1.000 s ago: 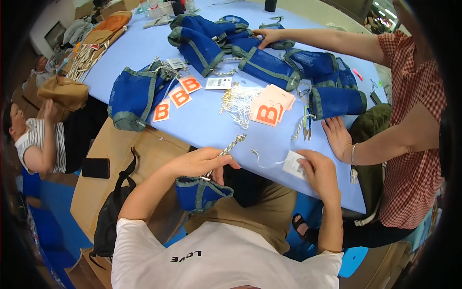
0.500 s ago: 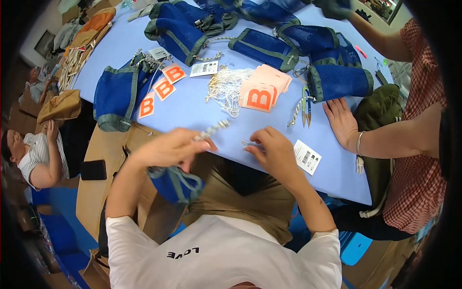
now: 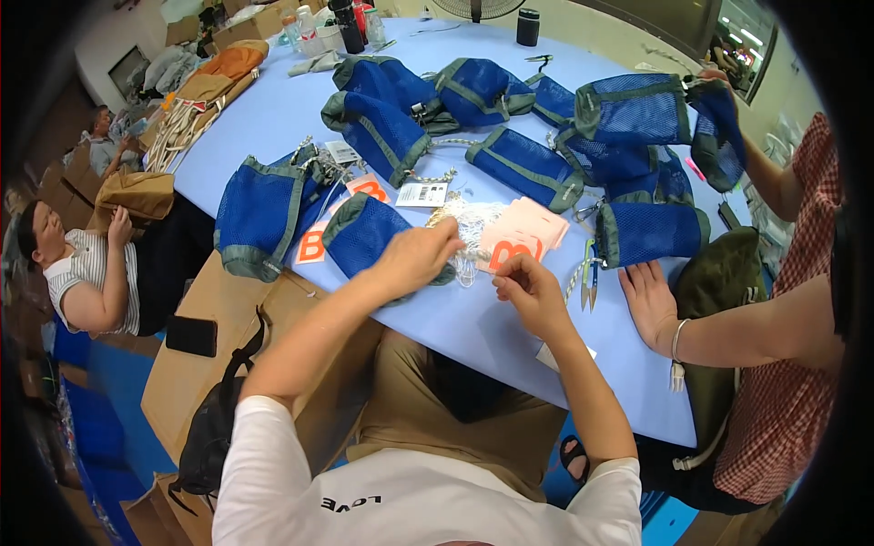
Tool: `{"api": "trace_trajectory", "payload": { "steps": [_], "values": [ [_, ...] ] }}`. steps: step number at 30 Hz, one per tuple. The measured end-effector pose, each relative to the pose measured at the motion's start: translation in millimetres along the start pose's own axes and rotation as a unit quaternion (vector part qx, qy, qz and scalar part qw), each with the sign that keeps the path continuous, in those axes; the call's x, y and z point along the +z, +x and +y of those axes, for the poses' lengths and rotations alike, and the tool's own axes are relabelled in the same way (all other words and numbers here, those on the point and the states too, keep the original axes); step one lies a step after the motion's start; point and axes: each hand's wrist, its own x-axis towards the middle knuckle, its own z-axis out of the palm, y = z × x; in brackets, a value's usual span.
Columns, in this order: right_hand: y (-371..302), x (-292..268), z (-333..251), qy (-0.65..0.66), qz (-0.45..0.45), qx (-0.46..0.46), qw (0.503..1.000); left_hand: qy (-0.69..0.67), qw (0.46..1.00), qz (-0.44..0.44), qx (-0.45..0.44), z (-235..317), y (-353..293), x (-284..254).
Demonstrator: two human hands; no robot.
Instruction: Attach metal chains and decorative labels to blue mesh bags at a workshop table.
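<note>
A blue mesh drawstring bag [image 3: 362, 227] with grey-green trim lies on the near table edge, partly covered by my left hand [image 3: 421, 259]. That hand is closed, its fingertips pinching the bag's speckled cord [image 3: 473, 256], which shows faintly between my hands. My right hand [image 3: 535, 293] is closed too, thumb against forefinger; whatever is in it is too small to name. Just beyond my fingers lie a tangle of white strings [image 3: 473, 218] and a stack of pink cards with orange print [image 3: 523, 225]. A white label [image 3: 555, 357] is half hidden under my right wrist.
More blue mesh bags [image 3: 525, 168] cover the table's middle and far side. Green-handled snips [image 3: 590, 278] lie right of the cards. A co-worker's hand [image 3: 646, 300] rests flat at the right, their other hand holding a bag. A phone [image 3: 191, 336] lies on cardboard at left.
My left hand has moved forward and right, bringing the bag from my lap onto the table. My right hand has shifted slightly. The co-worker's far hand has lifted a bag at the right.
</note>
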Motion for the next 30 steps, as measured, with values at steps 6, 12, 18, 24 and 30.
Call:
{"api": "trace_trajectory", "payload": {
  "steps": [6, 12, 18, 24, 30],
  "values": [
    [1.9, -5.0, 7.9, 0.164, 0.077, 0.034, 0.983, -0.449, 0.891, -0.017, -0.063, -1.7, 4.7, 29.9],
    [5.1, -1.9, 12.9, 0.203, 0.084, 0.044, 0.974, -0.57, 0.816, -0.036, -0.088, 2.0, -0.9, 31.9],
    [4.5, 7.7, 11.3, 0.203, 0.081, 0.026, 0.975, -0.527, 0.847, -0.042, -0.052, -7.1, -5.7, 39.9],
    [3.5, 14.7, 11.4, 0.129, 0.079, -0.013, 0.988, -0.498, 0.861, -0.06, -0.084, 3.9, -6.9, 35.3],
    [2.7, 17.6, 9.0, 0.033, 0.087, -0.062, 0.994, -0.472, 0.873, -0.077, -0.089, 2.6, -5.4, 35.8]
  ]
}}
